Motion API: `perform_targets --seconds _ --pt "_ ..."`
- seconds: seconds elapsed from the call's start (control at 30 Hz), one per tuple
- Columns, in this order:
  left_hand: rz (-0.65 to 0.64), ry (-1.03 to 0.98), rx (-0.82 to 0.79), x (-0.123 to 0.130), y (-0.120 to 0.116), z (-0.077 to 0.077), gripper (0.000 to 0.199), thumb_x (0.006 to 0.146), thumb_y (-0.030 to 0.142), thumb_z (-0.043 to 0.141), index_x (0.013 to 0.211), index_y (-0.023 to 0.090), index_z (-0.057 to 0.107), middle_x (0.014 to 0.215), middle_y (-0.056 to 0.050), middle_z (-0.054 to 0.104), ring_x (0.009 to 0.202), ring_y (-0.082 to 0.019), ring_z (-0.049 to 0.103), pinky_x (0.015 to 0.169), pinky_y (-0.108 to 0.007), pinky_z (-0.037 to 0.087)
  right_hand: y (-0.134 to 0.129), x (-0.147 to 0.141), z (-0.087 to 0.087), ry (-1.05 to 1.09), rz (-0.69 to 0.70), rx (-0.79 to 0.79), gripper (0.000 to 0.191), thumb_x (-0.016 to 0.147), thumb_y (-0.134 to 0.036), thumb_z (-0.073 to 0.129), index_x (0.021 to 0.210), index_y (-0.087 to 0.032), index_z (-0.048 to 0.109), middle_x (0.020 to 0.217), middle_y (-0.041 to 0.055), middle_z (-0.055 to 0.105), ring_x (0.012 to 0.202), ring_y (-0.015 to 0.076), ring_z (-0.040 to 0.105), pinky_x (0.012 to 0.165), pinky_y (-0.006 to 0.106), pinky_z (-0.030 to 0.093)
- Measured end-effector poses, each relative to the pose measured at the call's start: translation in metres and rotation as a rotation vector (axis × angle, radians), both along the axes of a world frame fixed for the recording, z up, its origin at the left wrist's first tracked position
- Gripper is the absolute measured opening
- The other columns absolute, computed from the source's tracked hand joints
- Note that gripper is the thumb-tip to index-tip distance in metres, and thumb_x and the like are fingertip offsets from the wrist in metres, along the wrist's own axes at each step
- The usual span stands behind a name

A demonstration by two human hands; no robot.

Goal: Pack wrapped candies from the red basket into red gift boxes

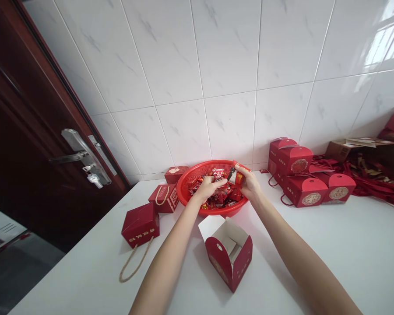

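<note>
Above a red plastic basket (184, 186) full of wrapped candies (220, 197), my left hand (208, 188) is closed on a small red candy packet (218, 173). To its right, my right hand (249, 181) pinches red and white candy packets (238, 176) over the basket's right rim. A dark piece shows between the two hands, too small to name. In front of the basket stands a dark red gift box (228, 249) with its top flaps up and its white inside facing me.
Left of the basket are closed red boxes (140, 224), one with a rope handle (136, 262) lying on the white table (95, 267). Several red boxes (305, 191) are stacked at right. Beyond them lie red ribbons (374, 183) and a cardboard box (338, 153). A tiled wall (230, 118) stands behind.
</note>
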State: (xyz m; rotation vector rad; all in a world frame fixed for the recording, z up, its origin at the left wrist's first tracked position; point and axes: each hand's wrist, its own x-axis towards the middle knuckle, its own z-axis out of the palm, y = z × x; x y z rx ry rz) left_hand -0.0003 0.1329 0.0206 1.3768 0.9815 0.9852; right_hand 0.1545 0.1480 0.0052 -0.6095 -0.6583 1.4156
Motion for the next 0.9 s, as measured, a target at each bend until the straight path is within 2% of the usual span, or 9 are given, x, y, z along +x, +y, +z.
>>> perform_targets --seconds 0.17,0.37,0.53,0.63,0.77,0.9 --pt "-0.004 0.014 -0.010 0.0015 -0.0032 0.0001 0.027 0.077 0.034 0.079 0.094 0.016 0.070 0.088 -0.006 0.076 0.064 -0.017 0.068 0.063 -0.029 0.057 -0.0010 -0.0015 0.0013 0.027 0.009 -0.020 0.017 0.062 -0.024 0.082 0.075 -0.022 0.071 0.076 0.0013 0.077 0.075 0.0217 0.073 0.070 0.032 0.062" --pt "-0.008 0.001 0.027 0.0025 -0.0020 -0.0018 0.041 0.082 0.056 0.069 0.094 0.017 0.072 0.069 -0.005 0.071 0.053 -0.016 0.063 0.046 -0.025 0.045 -0.0039 -0.0027 0.0032 -0.001 0.031 -0.015 0.019 0.062 -0.027 0.083 0.074 -0.021 0.070 0.073 0.0023 0.076 0.071 0.0226 0.072 0.066 0.034 0.061" --pt "0.005 0.031 0.043 0.0022 0.0000 -0.0047 0.046 0.083 0.060 0.066 0.091 0.016 0.074 0.064 -0.006 0.070 0.050 -0.017 0.063 0.047 -0.026 0.045 -0.0038 -0.0007 0.0034 -0.029 0.086 -0.030 0.012 0.063 -0.026 0.076 0.069 -0.019 0.068 0.070 0.0037 0.075 0.067 0.0232 0.072 0.063 0.035 0.060" --pt "0.050 0.029 0.037 0.0026 0.0005 -0.0051 0.046 0.084 0.058 0.066 0.096 0.015 0.075 0.065 -0.006 0.071 0.051 -0.018 0.064 0.049 -0.027 0.048 -0.0023 -0.0003 0.0018 -0.038 0.080 -0.043 0.008 0.062 -0.022 0.074 0.067 -0.020 0.067 0.068 0.0026 0.074 0.064 0.0219 0.070 0.062 0.035 0.060" --pt "0.174 0.025 0.013 0.0032 0.0009 -0.0028 0.047 0.087 0.056 0.064 0.106 0.015 0.074 0.068 -0.006 0.072 0.054 -0.018 0.067 0.051 -0.027 0.051 -0.0012 -0.0007 -0.0002 -0.036 0.038 -0.034 0.012 0.061 -0.022 0.078 0.069 -0.021 0.068 0.070 0.0000 0.075 0.065 0.0202 0.070 0.064 0.034 0.061" --pt "0.214 0.010 0.001 0.0032 0.0012 -0.0008 0.051 0.089 0.060 0.059 0.109 0.016 0.076 0.070 -0.008 0.073 0.062 -0.021 0.070 0.055 -0.029 0.054 -0.0029 -0.0009 -0.0002 -0.036 0.039 -0.017 0.019 0.060 -0.025 0.083 0.073 -0.022 0.069 0.075 0.0007 0.077 0.073 0.0226 0.072 0.069 0.036 0.062"
